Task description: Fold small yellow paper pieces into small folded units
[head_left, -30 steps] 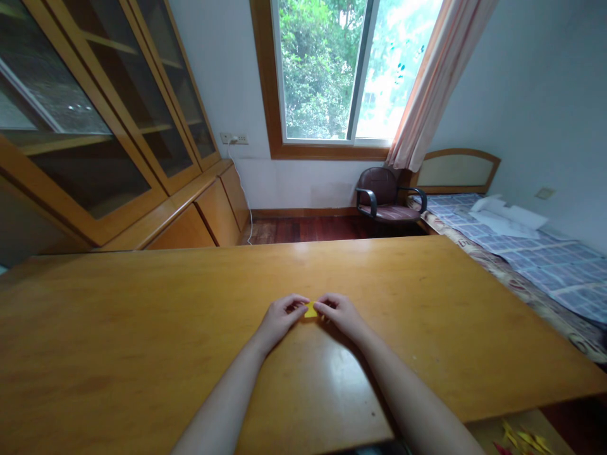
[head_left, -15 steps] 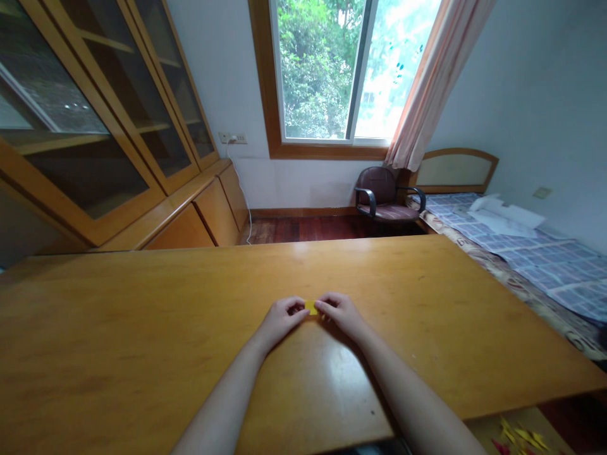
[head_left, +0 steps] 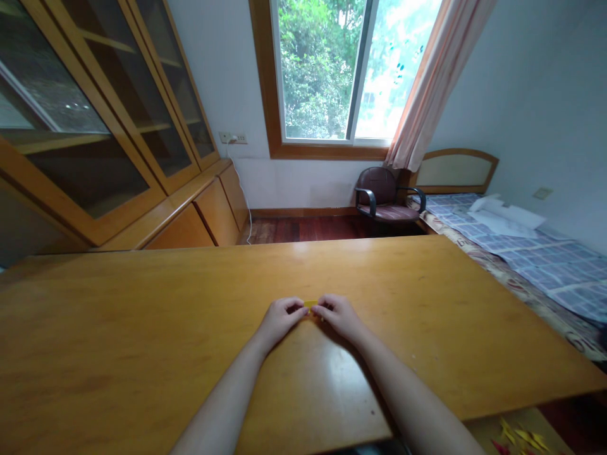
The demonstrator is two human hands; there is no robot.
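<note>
Between my two hands is a small yellow piece of paper (head_left: 310,303), held just above the wooden table (head_left: 142,341). My left hand (head_left: 283,317) pinches its left end between thumb and fingers. At the right end, my right hand (head_left: 339,314) grips it the same way, and the two thumbs are close together along its near edge. Only a narrow yellow strip shows; the fingertips cover the rest, so its folds cannot be made out.
Yellow and red folded paper pieces (head_left: 521,436) lie on a lower surface at the bottom right. Beyond the table stand an armchair (head_left: 386,196) and a bed (head_left: 545,253) with a checked cover. A glass-door cabinet (head_left: 156,183) lines the left wall.
My thumbs have moved closer together on the yellow paper, my right hand shifting slightly left. Less of the paper shows now.
</note>
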